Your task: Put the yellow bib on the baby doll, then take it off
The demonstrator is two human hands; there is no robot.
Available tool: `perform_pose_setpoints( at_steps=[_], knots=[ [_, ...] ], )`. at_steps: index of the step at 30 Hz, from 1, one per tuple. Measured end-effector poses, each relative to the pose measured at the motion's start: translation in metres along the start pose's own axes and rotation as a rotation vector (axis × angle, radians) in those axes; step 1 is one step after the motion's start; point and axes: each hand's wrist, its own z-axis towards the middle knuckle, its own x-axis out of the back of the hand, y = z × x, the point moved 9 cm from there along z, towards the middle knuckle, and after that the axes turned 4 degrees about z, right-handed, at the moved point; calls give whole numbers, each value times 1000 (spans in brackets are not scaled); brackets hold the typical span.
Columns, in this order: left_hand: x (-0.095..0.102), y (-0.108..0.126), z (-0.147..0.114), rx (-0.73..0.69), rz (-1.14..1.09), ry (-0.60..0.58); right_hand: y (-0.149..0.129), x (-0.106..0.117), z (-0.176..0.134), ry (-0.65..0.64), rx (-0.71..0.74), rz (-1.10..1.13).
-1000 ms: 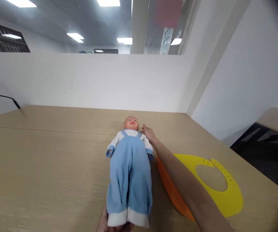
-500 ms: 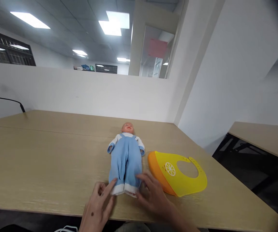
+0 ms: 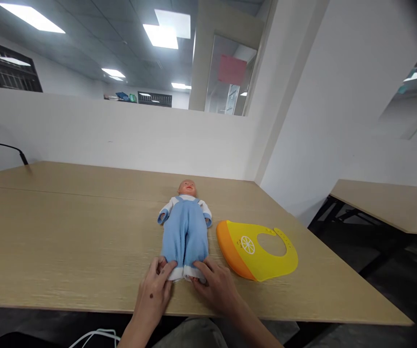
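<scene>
A baby doll (image 3: 186, 227) in light blue overalls and a white top lies on its back on the table, head away from me and feet towards me. My left hand (image 3: 154, 290) is closed at the left trouser cuff, thumb and fingers gripping the fabric. At the other cuff my right hand (image 3: 215, 285) pinches the leg's hem, with its thumb low beside the foot. The feet are mostly hidden by the white cuffs and my fingers. Just right of the doll lies a yellow bib (image 3: 266, 266) with an orange pocket and a printed citrus slice.
The wooden table (image 3: 85, 241) meets a low white wall at the back. A black cable (image 3: 22, 157) hangs at the far left. A second table (image 3: 390, 203) stands to the right, past a gap. White cords (image 3: 99, 333) hang below the front edge.
My right hand has come in against the doll's leg and closed on the cuff. My left hand has closed on the other cuff. The view has shifted slightly.
</scene>
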Motion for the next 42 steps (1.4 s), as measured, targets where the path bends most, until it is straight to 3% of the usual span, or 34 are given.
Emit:
perform_pose_setpoints(
  at_steps=[12,24,27,33,42],
  knots=[
    [-11,5,6,-39,125,-51,8,-4,3,-33,-54,-10],
    [-8,-11,1,142,259,-108,19,-10,-4,-59,-164,28],
    [-3,-4,2,89,225,-50,18,-8,-4,-48,-157,90],
    [7,32,4,-158,214,105,11,2,-3,8,-106,187],
    [5,38,7,-188,220,118,9,-1,-3,-34,-86,222]
  ],
)
